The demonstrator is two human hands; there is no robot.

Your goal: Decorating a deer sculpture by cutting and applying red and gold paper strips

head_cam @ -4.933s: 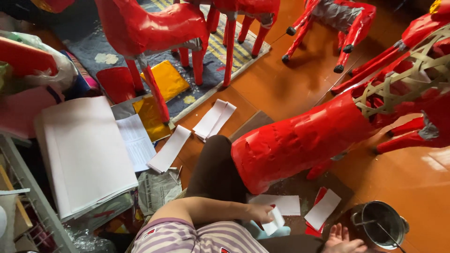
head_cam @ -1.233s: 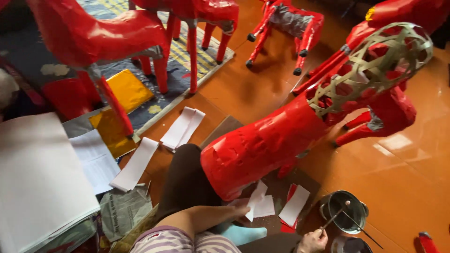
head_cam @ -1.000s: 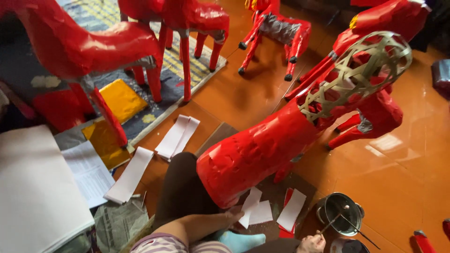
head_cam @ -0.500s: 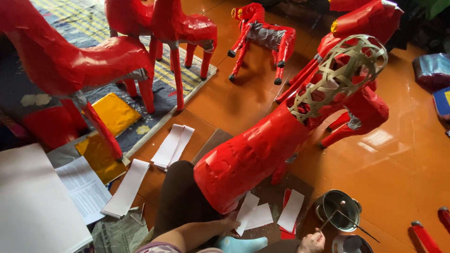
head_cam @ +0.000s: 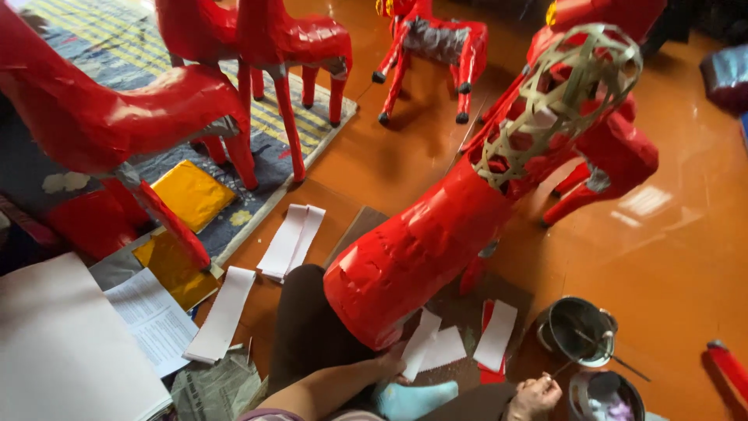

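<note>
Left hand (head_cam: 387,365) rests flat, gripping nothing, against the underside of the red paper-covered woven-frame animal figure (head_cam: 421,257), whose long axis rises up-right; right hand (head_cam: 533,396), farther off, pinches a thin stick.

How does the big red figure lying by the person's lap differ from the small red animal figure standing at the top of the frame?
The big red figure lies tilted across the lap; the small animal figure stands on four legs. The big one ends in bare woven lattice; the small one has a grey patch on its back. Both are glossy red.
</note>
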